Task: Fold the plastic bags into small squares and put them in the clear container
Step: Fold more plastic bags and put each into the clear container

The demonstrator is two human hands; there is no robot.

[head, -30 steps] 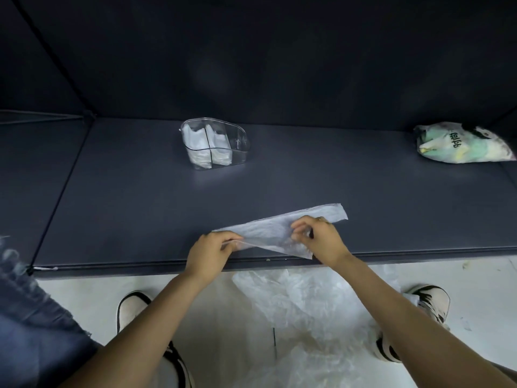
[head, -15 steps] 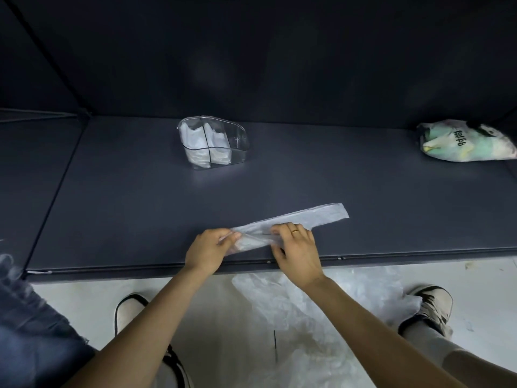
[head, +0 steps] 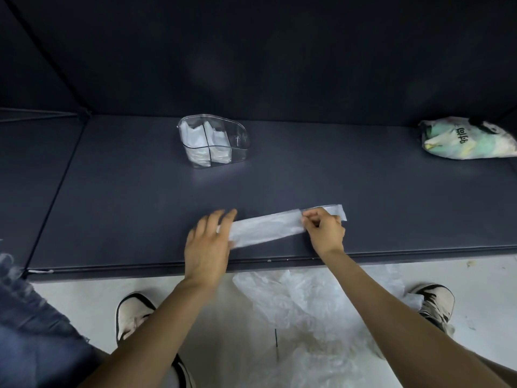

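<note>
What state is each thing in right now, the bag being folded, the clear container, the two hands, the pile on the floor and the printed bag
Plastic bag: folded into a long narrow strip, flat on the shelf.
Left hand: fingers straight, pressing the strip's left end.
Right hand: fingers curled, pinching the strip near its right end.
Clear container: upright, open-topped, folded white bags in its left compartments.
Loose plastic bags: crumpled, unfolded, on the floor.
Printed bag: stuffed, lying at far right.
</note>
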